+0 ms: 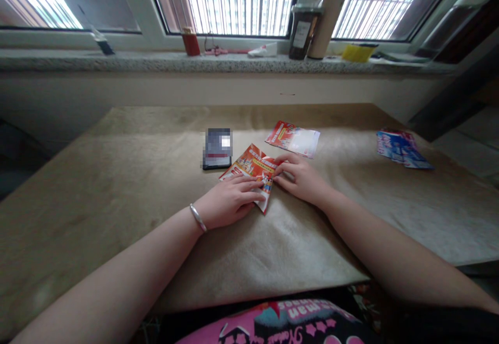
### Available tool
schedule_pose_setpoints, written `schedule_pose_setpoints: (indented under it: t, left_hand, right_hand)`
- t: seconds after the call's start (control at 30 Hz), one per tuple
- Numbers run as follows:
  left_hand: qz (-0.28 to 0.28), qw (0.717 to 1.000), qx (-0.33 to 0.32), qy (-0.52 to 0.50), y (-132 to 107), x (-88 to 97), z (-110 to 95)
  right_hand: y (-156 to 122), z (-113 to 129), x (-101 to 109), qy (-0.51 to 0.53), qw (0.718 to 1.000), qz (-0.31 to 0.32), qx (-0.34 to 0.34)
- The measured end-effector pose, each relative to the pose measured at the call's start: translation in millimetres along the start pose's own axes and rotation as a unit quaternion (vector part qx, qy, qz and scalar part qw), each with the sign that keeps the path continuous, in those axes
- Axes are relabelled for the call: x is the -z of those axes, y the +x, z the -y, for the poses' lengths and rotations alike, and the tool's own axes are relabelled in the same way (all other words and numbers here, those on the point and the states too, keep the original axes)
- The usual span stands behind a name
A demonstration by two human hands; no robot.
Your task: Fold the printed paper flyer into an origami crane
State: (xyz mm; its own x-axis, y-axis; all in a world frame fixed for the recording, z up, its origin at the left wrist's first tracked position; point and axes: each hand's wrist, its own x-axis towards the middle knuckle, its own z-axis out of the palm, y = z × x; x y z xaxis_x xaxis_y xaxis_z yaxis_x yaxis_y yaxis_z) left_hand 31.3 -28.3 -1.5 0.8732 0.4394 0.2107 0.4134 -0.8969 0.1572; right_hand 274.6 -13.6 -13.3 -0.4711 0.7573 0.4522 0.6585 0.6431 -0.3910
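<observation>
A red printed leaflet (pixel 255 163), with yellow and white patterning, lies slantwise on the table in front of me. My left hand (pixel 234 197) rests on its lower part, fingers stretched out and lying flat. At the leaflet's right edge, my right hand (pixel 296 176) has its fingers bent and closed on the paper; the thumb side is partly hidden. Just behind my right hand is a second red and white leaflet (pixel 294 139). To the left of the first leaflet lies a dark, phone-like object (pixel 217 149), its surface blurred out.
Several blue and pink printed packets or cards (pixel 403 149) lie fanned out at the table's right. A tan cover lies over the table (pixel 97 188). Along the stone windowsill (pixel 148 63) stand a red container (pixel 191 41), a dark jar (pixel 304 35) and a yellow object (pixel 358 52).
</observation>
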Motion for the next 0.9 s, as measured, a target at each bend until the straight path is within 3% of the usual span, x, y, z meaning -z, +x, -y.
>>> schedule_pose_setpoints:
  t: [0.33,0.9]
  left_hand:
    - [0.020,1.000,0.003,0.011,0,-1.6,-3]
    - [0.036,0.999,0.002,-0.020,-1,-1.8,-3]
  right_hand:
    - [0,-10,-4,0.012,0.996,-0.025,-0.080]
    - [4,-18,-10,0.110,0.981,-0.075,-0.143]
